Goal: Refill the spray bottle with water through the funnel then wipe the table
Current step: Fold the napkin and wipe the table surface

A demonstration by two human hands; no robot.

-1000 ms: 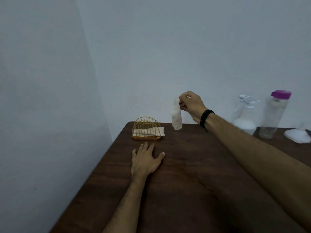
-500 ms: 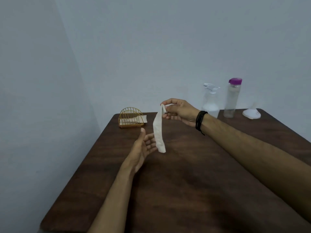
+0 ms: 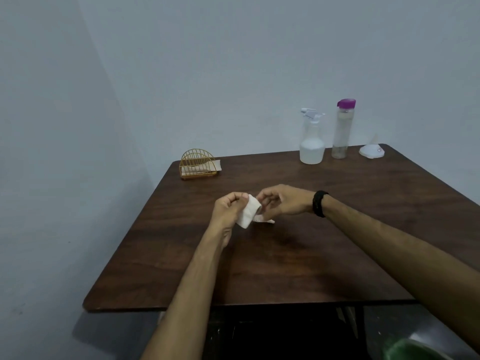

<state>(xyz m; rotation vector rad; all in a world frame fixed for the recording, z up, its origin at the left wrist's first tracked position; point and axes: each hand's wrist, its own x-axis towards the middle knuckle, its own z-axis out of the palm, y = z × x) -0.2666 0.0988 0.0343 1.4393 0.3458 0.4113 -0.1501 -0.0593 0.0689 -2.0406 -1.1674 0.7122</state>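
A white paper napkin (image 3: 248,213) is held between both hands just above the middle of the dark wooden table (image 3: 298,255). My left hand (image 3: 228,209) grips its folded left part. My right hand (image 3: 283,201), with a black wristband, pinches its right end, which trails down to the tabletop. At the back right stand the white spray bottle (image 3: 311,141) with its trigger head on, a clear water bottle (image 3: 342,131) with a purple cap, and a white funnel (image 3: 371,150) lying mouth down.
A gold wire napkin holder (image 3: 198,165) with napkins in it sits at the table's back left corner. Pale walls close in at the left and back. Something green (image 3: 415,350) shows at the bottom right, below the table's front edge.
Both hands have come down and toward me, to the table's middle. My left hand rose off the table and took hold of the napkin, which hung long from my right hand and is now gathered between both.
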